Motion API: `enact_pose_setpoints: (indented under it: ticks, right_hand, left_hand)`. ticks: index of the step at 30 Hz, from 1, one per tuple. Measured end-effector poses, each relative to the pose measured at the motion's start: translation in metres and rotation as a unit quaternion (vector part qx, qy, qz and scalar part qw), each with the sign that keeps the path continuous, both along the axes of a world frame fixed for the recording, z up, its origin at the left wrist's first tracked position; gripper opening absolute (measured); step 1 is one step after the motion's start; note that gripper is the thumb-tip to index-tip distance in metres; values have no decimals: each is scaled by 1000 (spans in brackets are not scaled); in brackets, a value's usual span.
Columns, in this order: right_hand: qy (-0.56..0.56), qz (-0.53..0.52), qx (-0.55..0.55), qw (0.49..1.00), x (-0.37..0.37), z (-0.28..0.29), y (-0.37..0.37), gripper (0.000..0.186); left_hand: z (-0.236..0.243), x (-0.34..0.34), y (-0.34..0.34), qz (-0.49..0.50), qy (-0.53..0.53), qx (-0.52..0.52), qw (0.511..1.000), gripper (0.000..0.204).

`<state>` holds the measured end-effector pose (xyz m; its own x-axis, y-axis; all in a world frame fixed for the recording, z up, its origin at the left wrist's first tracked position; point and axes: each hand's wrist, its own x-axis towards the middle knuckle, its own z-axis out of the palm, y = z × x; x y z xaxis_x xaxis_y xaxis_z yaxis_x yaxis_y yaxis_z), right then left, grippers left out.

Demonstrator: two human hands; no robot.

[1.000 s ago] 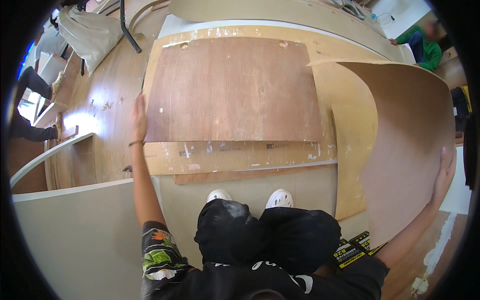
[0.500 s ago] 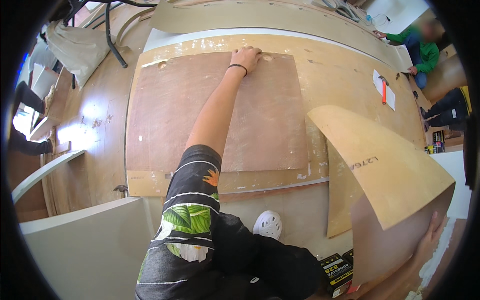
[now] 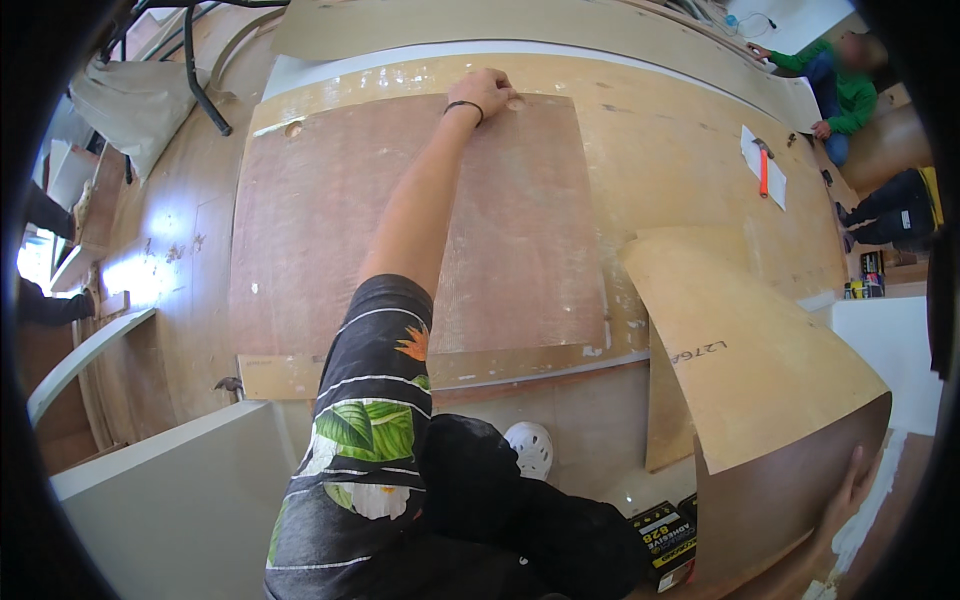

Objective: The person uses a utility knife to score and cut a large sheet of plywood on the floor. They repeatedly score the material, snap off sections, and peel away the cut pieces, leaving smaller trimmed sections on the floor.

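Note:
My left hand (image 3: 483,92) reaches to the far edge of a large reddish-brown wooden panel (image 3: 400,250). Its fingers are curled over that edge, beside a round recess. The panel lies flat on a larger tan board (image 3: 690,160) splashed with white marks. At the lower right my right hand (image 3: 850,490) grips a big flexible tan sheet (image 3: 770,350) by its brown-backed side. The sheet bends upward in a curve, and part of that hand is hidden behind it.
A red-handled hammer (image 3: 764,175) rests on white paper. Black-and-yellow boxes (image 3: 665,540) stand by my knee. A pale curved panel (image 3: 180,490) rises at lower left. A person in green (image 3: 850,100) works at far right; another person's legs (image 3: 890,205) are nearby. A cloth bag (image 3: 135,110) sits upper left.
The view has shifted slightly. The reddish-brown panel appears to have slid a little toward me with my left hand at its far edge. The curled sheet has tipped slightly lower.

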<state>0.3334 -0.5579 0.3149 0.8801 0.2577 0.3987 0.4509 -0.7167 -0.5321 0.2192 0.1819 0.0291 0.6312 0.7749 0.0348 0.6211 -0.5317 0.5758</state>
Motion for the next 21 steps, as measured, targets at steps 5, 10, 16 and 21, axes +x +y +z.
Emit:
enact_pose_setpoints:
  ticks: [5,10,16,21]
  right_hand:
    - [-8,-19,-23,1000,-3,-4,-2,51]
    - [8,-20,-13,1000,-9,-3,-7,54]
    - [-2,-16,-18,1000,-7,-3,-21,54]
    - [-16,-16,-41,999,-4,-4,-24,58]
  left_hand:
    - [3,-25,-3,-49,61,66,995,40]
    - [-3,-69,9,-105,68,114,986,46]
    - [-7,-155,44,-56,88,168,980,39]
    - [-15,-250,81,2,101,218,971,35]
